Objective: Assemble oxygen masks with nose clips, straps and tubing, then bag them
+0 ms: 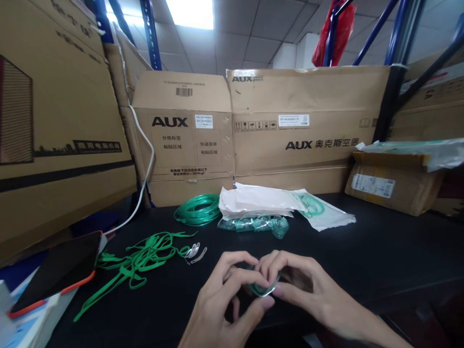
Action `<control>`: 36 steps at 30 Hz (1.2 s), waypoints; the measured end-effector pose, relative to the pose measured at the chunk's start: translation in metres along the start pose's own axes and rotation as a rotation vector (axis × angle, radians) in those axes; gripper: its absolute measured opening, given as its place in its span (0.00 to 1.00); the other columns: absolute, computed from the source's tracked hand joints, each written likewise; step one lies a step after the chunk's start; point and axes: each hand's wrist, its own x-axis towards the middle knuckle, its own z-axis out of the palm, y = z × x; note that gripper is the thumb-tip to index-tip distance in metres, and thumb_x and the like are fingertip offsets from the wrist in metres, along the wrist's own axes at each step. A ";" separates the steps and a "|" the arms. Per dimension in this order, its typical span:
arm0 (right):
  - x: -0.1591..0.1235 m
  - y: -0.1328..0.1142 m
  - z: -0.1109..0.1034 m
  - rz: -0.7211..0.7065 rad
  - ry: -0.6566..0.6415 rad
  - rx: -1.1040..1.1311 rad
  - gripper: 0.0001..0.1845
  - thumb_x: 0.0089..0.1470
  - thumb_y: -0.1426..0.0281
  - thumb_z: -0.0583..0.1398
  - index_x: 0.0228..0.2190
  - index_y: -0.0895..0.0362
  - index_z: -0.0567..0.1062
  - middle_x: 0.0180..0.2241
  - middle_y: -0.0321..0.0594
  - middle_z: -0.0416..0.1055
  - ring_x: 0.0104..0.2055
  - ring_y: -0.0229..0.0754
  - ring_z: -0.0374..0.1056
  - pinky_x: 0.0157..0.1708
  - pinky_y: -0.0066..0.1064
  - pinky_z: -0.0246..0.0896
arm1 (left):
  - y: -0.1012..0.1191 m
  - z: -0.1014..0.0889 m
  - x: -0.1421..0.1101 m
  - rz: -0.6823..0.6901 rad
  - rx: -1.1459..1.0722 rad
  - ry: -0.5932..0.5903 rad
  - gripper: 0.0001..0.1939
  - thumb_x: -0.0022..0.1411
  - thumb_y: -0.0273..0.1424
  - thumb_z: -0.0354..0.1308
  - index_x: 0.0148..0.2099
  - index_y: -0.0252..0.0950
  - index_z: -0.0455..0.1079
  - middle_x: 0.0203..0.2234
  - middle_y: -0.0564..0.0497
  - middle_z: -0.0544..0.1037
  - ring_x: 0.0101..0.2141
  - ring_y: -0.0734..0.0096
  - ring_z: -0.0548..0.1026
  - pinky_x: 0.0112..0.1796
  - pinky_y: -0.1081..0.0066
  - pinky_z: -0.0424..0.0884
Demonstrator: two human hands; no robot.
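Both hands meet at the front middle, fingers closed round a clear green plastic oxygen mask (261, 290), largely hidden by them. My left hand (232, 290) pinches its left side with thumb and fingers. My right hand (302, 285) grips its right side, fingertips touching those of the left. To the left lie several small metal nose strips (197, 253) beside a tangle of green elastic straps (145, 256). Beyond the hands, a row of clear green masks (253, 224) rests against a stack of white packets (257, 200).
A coil of green tubing (198, 210) lies behind the straps. At left a phone (58, 270) with an orange edge rests on a stack, near a white cable (147, 169). Cardboard boxes (188, 130) wall the back; an open carton (393, 181) stands right on the black table (362, 251).
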 end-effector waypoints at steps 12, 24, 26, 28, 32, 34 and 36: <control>-0.002 0.004 0.004 -0.097 0.025 -0.088 0.05 0.58 0.74 0.68 0.33 0.54 0.78 0.43 0.40 0.75 0.55 0.46 0.69 0.58 0.40 0.60 | 0.000 -0.002 -0.001 -0.027 -0.123 -0.022 0.10 0.63 0.24 0.67 0.44 0.45 0.77 0.48 0.53 0.75 0.30 0.77 0.77 0.31 0.78 0.76; -0.003 0.004 0.001 -0.112 0.032 -0.118 0.02 0.62 0.69 0.66 0.35 0.51 0.81 0.40 0.38 0.76 0.50 0.45 0.70 0.55 0.38 0.62 | 0.001 -0.004 0.001 -0.099 -0.252 -0.032 0.07 0.67 0.27 0.63 0.45 0.44 0.78 0.49 0.49 0.75 0.37 0.70 0.80 0.38 0.73 0.81; -0.004 0.004 0.001 -0.103 0.029 -0.094 0.03 0.63 0.68 0.66 0.35 0.51 0.81 0.40 0.38 0.76 0.50 0.45 0.70 0.54 0.38 0.62 | 0.002 -0.004 0.002 -0.085 -0.233 -0.031 0.07 0.68 0.25 0.62 0.45 0.43 0.78 0.48 0.49 0.76 0.38 0.70 0.80 0.39 0.72 0.81; -0.004 0.003 0.000 -0.102 0.023 -0.076 0.03 0.62 0.68 0.66 0.35 0.51 0.81 0.40 0.39 0.75 0.50 0.46 0.70 0.54 0.39 0.62 | 0.002 -0.005 0.003 -0.064 -0.214 -0.033 0.09 0.68 0.24 0.60 0.45 0.43 0.77 0.47 0.49 0.76 0.39 0.70 0.79 0.40 0.73 0.80; -0.005 0.002 -0.001 -0.121 0.011 -0.066 0.03 0.62 0.67 0.66 0.34 0.52 0.81 0.39 0.40 0.75 0.49 0.46 0.69 0.53 0.40 0.62 | 0.004 -0.007 0.003 -0.013 -0.163 -0.049 0.13 0.67 0.20 0.59 0.45 0.44 0.77 0.47 0.51 0.77 0.45 0.68 0.79 0.45 0.74 0.77; -0.006 0.002 -0.002 -0.116 0.001 -0.059 0.04 0.61 0.66 0.67 0.34 0.52 0.81 0.39 0.40 0.75 0.49 0.47 0.69 0.52 0.40 0.62 | 0.005 -0.008 0.003 0.005 -0.131 -0.058 0.15 0.67 0.18 0.58 0.44 0.45 0.76 0.47 0.52 0.77 0.46 0.69 0.78 0.48 0.73 0.75; -0.005 0.002 -0.003 -0.107 -0.012 -0.055 0.06 0.61 0.65 0.67 0.33 0.53 0.82 0.38 0.41 0.74 0.49 0.47 0.68 0.51 0.40 0.61 | 0.005 -0.008 0.003 0.022 -0.116 -0.069 0.15 0.67 0.17 0.58 0.43 0.44 0.76 0.47 0.52 0.77 0.46 0.70 0.78 0.49 0.74 0.73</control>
